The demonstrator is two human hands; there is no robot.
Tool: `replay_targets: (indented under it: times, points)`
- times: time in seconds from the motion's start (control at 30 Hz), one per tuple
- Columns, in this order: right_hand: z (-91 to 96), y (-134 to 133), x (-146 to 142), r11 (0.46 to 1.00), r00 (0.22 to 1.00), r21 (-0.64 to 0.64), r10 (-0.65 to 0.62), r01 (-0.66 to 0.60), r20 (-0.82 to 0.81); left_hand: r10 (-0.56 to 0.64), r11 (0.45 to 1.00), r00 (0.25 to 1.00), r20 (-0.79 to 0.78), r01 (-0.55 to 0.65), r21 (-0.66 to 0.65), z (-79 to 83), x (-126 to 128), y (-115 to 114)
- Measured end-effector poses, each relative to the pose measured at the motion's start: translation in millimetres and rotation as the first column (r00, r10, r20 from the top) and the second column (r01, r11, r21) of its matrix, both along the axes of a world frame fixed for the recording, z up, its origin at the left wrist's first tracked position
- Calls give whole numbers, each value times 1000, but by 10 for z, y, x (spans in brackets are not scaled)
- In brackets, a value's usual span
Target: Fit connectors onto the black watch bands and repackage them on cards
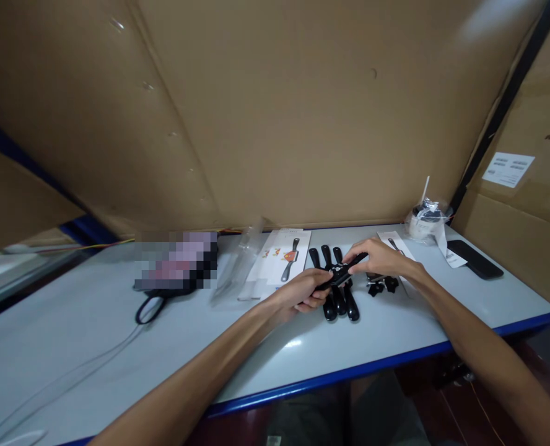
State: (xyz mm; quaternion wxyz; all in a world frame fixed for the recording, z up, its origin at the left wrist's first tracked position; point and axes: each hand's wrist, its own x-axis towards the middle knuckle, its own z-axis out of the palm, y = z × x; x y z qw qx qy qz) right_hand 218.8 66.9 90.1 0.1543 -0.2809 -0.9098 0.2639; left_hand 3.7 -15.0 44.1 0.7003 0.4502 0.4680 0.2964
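Both hands hold a black spokeshave [342, 275] tilted above the table, its dark handles reaching out to either side of the middle. My left hand [306, 290] is closed around the near handle. At the other end, the fingers of my right hand [378, 256] pinch the far handle close to the body. Beneath them, several more black spokeshaves [353, 309] lie side by side on the table, partly hidden by my hands. Just right of these sit small metal parts with black star-shaped knobs [383, 285].
White boxes with a spokeshave picture [275, 263] lie left of the hands, beside a clear plastic bag [238, 266]. A printed white card [398, 244] is behind the right wrist. A black phone [475, 259], a bagged cup [424, 223] and a tablet [177, 263] rest on the table [93, 310].
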Motion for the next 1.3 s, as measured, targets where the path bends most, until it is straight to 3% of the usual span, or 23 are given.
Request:
replay_targets:
  times: [0.43, 0.73, 1.0, 1.3]
  points:
    - [-89, 57, -5, 998, 999, 69, 0, 4, -51, 29, 999, 998, 64, -27, -30, 5, -6, 17]
    - [-66, 55, 10, 998, 999, 62, 1, 1, -43, 32, 999, 999, 36, -33, 18, -21, 6, 5]
    - [-94, 74, 30, 998, 998, -20, 63, -62, 28, 16, 999, 991, -131, -9, 50, 57, -15, -9]
    - [-93, 46, 2, 998, 998, -26, 57, -58, -13, -3, 991, 985, -175, 27, 131, 84, -79, 3]
